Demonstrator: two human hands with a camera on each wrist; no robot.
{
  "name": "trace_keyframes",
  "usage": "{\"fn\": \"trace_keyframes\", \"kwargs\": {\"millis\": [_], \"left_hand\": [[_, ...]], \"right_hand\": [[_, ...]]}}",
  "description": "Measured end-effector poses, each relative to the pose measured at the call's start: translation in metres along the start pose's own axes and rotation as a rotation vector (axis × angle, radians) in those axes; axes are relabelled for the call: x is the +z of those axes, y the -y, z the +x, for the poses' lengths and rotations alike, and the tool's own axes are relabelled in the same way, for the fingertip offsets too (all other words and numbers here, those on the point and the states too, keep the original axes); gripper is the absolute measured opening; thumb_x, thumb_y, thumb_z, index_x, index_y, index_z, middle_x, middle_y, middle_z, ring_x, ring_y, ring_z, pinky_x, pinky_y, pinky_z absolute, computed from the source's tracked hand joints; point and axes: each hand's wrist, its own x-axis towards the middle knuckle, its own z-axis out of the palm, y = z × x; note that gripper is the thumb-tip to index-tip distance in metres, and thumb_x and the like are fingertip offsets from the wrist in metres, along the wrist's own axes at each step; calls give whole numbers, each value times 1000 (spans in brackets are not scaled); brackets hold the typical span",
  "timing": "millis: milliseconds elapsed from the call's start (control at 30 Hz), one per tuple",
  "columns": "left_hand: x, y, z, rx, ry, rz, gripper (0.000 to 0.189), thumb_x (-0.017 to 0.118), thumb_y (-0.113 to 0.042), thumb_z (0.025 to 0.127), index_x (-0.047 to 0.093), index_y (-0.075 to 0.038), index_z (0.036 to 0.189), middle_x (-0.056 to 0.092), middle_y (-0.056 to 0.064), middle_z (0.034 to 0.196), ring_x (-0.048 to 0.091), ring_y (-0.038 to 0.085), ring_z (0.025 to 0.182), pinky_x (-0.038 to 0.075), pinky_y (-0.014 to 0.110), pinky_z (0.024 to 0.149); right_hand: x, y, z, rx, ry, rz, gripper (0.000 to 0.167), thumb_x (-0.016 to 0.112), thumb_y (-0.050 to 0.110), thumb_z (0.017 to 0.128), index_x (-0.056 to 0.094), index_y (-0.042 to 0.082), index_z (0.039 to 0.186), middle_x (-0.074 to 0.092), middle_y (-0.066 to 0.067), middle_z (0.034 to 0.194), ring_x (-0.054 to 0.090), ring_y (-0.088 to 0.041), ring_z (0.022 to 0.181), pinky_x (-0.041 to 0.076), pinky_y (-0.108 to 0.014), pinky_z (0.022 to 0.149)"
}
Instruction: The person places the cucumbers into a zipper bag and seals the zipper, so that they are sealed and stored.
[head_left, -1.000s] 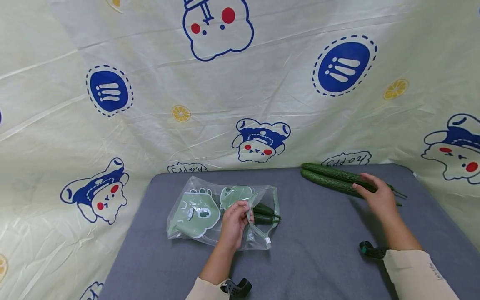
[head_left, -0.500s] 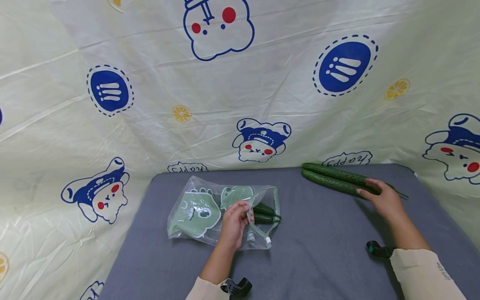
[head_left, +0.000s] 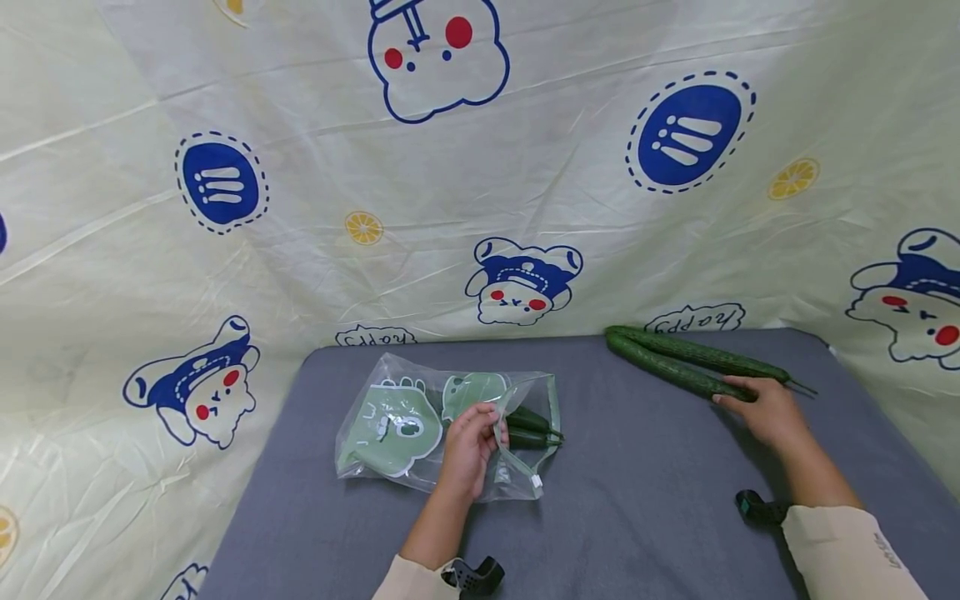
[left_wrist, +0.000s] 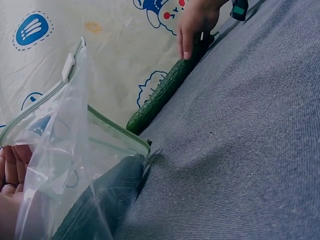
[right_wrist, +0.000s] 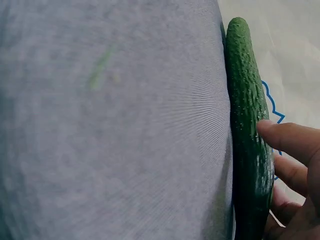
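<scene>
On the left of the table a clear zip bag (head_left: 390,429) with green animal prints lies flat, its mouth facing right. My left hand (head_left: 467,450) pinches the bag's upper layer near the mouth, lifting it a little. Two cucumbers (head_left: 528,439) are inside, stem ends at the opening; the prints and my hand hide the rest. At the back right, my right hand (head_left: 768,412) grips the stem end of the nearer cucumber (head_left: 667,368), thumb on the near side. A second cucumber (head_left: 712,357) lies behind it, the two spread in a narrow V. The right wrist view shows the thumb (right_wrist: 282,134) against the bumpy skin.
A grey cloth (head_left: 615,500) covers the table. Behind and beside it hangs a pale printed sheet (head_left: 420,283), which meets the table's back edge close to the cucumbers. The bag's white slider (head_left: 536,481) sits at its near right corner.
My right hand has slid right and slightly nearer along the cucumbers. The nearer cucumber's stem end has swung away from the other one. My left hand and the bag stay put.
</scene>
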Motion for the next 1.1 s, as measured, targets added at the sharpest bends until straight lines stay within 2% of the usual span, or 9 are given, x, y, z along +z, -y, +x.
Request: {"fn": "trace_keyframes", "kwargs": {"millis": [133, 267, 400, 800, 1000, 1100], "left_hand": [[1, -1, -1, 3, 3, 1, 14, 50, -2, 94, 61, -11, 90, 60, -1, 75, 57, 9, 66, 52, 20, 61], [1, -1, -1, 3, 0, -10, 15, 50, -2, 93, 61, -11, 90, 61, -1, 75, 57, 9, 65, 52, 21, 61], [1, -2, -1, 4, 5, -13, 14, 51, -2, 92, 62, -10, 89, 61, -2, 75, 57, 9, 66, 52, 20, 61], [0, -4, -3, 15, -3, -11, 14, 52, -2, 92, 62, -10, 90, 63, -1, 78, 57, 9, 66, 52, 21, 61], [2, -6, -3, 14, -9, -11, 13, 52, -2, 92, 61, -10, 90, 63, -1, 78, 57, 9, 67, 52, 21, 62], [2, -6, -2, 16, -8, -17, 13, 52, -2, 93, 61, -10, 90, 62, -1, 76, 57, 9, 66, 52, 20, 62]], "right_hand": [[2, -5, -1, 18, 29, 26, 76, 50, 54, 101, 33, 3, 155, 18, -43, 156, 23, -68, 133, 35, -77, 94], [5, -7, -4, 29, 6, 55, 71, 51, 50, 102, 34, 6, 155, 18, -40, 157, 21, -67, 135, 31, -79, 96], [7, -6, -8, 7, -1, 24, 69, 51, 47, 103, 34, 4, 155, 19, -41, 156, 21, -67, 135, 28, -80, 98], [16, -4, -29, -57, -94, -15, 60, 51, 39, 105, 42, -2, 148, 32, -42, 147, 33, -65, 128, 32, -77, 94], [10, -2, -45, -49, -52, 82, 66, 50, 44, 104, 37, 0, 152, 23, -42, 154, 22, -67, 135, 29, -79, 95], [6, -1, -52, -57, -29, 95, 69, 51, 47, 103, 36, 2, 153, 22, -42, 155, 20, -67, 136, 29, -80, 94]]}}
